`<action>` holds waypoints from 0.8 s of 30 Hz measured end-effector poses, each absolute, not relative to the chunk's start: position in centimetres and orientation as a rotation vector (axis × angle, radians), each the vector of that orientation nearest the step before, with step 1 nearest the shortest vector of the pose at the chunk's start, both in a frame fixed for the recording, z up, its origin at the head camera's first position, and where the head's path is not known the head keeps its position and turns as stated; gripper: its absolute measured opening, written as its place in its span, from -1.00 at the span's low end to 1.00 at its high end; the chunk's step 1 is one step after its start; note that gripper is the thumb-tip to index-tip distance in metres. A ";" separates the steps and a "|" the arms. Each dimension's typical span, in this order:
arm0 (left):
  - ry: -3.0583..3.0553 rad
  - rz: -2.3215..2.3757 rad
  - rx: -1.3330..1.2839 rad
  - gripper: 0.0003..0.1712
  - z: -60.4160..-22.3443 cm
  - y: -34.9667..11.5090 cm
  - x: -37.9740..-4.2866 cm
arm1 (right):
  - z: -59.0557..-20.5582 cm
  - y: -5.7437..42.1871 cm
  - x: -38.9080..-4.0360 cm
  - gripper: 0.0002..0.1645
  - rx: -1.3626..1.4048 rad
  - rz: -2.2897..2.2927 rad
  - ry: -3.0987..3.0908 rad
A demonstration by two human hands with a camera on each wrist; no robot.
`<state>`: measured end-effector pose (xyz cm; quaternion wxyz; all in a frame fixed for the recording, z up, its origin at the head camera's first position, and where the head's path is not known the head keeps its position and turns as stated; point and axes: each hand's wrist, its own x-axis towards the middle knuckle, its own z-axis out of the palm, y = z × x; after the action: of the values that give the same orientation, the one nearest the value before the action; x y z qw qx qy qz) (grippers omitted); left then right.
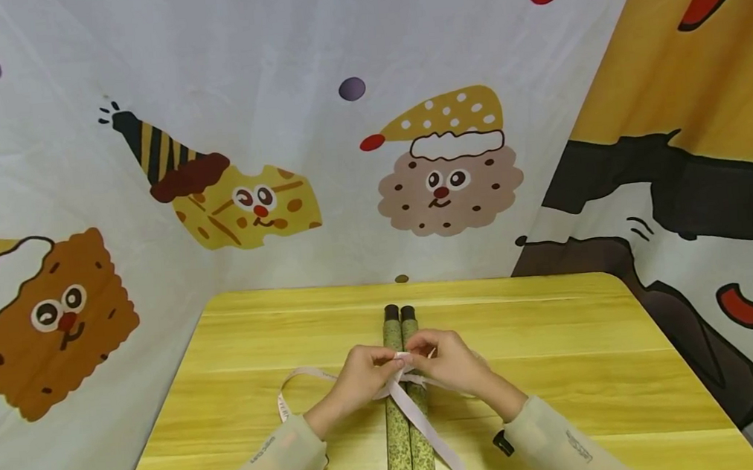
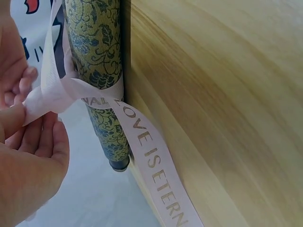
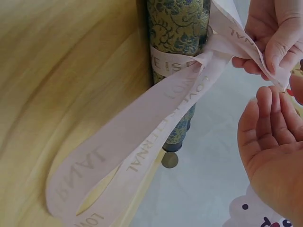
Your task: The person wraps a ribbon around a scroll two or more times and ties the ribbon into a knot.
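Note:
Two scrolls [image 1: 399, 449] in green-gold patterned brocade lie side by side on the table, with dark knobs at their far ends. A pale pink ribbon [image 1: 427, 428] with gold lettering goes round them. Over the scrolls, my left hand [image 1: 360, 377] pinches a folded part of this ribbon between thumb and fingers. My right hand [image 1: 455, 362] meets it from the other side, thumb and fingertip at the same ribbon piece. In the left wrist view, one lettered ribbon tail [image 2: 147, 146] runs down past the scroll. A long ribbon loop [image 3: 118, 123] hangs sideways in the right wrist view.
The wooden table [image 1: 245, 351] extends to both sides of the scrolls. Behind it hangs a white cloth [image 1: 307, 62] printed with cartoon faces. A small black object [image 1: 504, 443] shows at the right sleeve cuff.

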<state>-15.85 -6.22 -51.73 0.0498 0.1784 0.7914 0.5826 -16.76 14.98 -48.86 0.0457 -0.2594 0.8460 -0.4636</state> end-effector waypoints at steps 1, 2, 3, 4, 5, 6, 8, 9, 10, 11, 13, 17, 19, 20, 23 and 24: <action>2.412 1.780 0.541 -0.87 -51.7 -6.2 -15.9 | -48.9 15.1 -16.6 -0.90 -0.780 -1.401 2.598; 2.415 1.786 0.541 -0.86 -51.7 -6.2 -15.8 | -49.0 15.2 -16.4 -0.91 -0.773 -1.388 2.604; 2.419 1.791 0.543 -0.86 -51.7 -6.2 -15.8 | -49.2 15.3 -16.2 -0.91 -0.764 -1.369 2.602; 2.422 1.796 0.548 -0.86 -51.7 -6.3 -15.9 | -49.4 15.4 -16.0 -0.91 -0.760 -1.345 2.596; 2.425 1.799 0.552 -0.86 -51.8 -6.3 -15.9 | -49.6 15.4 -15.7 -0.91 -0.763 -1.321 2.590; 2.427 1.804 0.555 -0.87 -51.8 -6.3 -15.9 | -49.8 15.4 -15.5 -0.90 -0.765 -1.294 2.581; 2.428 1.813 0.564 -0.87 -51.8 -6.3 -15.8 | -50.3 15.2 -15.0 -0.86 -0.792 -1.226 2.577; 2.428 1.817 0.567 -0.87 -51.8 -6.3 -15.8 | -50.6 15.0 -14.8 -0.85 -0.804 -1.186 2.578; 2.428 1.819 0.567 -0.87 -51.8 -6.3 -15.8 | -50.8 14.9 -14.7 -0.83 -0.817 -1.149 2.583; 2.426 1.821 0.560 -0.87 -51.9 -6.3 -15.8 | -51.0 14.7 -14.5 -0.82 -0.822 -1.119 2.587; 2.420 1.826 0.549 -0.86 -51.9 -6.3 -15.8 | -51.3 14.4 -14.2 -0.83 -0.833 -1.075 2.594; 2.410 1.825 0.524 -0.86 -51.9 -6.4 -15.8 | -51.7 14.3 -13.7 -0.89 -0.853 -1.077 2.572; 2.407 1.824 0.519 -0.86 -51.9 -6.4 -15.8 | -51.8 14.4 -13.5 -0.92 -0.859 -1.096 2.559; 2.404 1.825 0.515 -0.86 -51.9 -6.5 -15.8 | -51.9 14.6 -13.5 -0.94 -0.865 -1.105 2.556; 2.386 1.844 0.499 -0.86 -51.9 -6.5 -15.7 | -51.8 15.3 -13.4 -0.97 -0.874 -1.130 2.562; 2.381 1.851 0.494 -0.86 -51.9 -6.6 -15.7 | -51.8 15.6 -13.3 -0.96 -0.880 -1.138 2.564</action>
<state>-15.71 -6.57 -51.93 0.0427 0.1615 0.7785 0.6050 -13.35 15.55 -51.81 0.1005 -0.2977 0.8678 -0.3850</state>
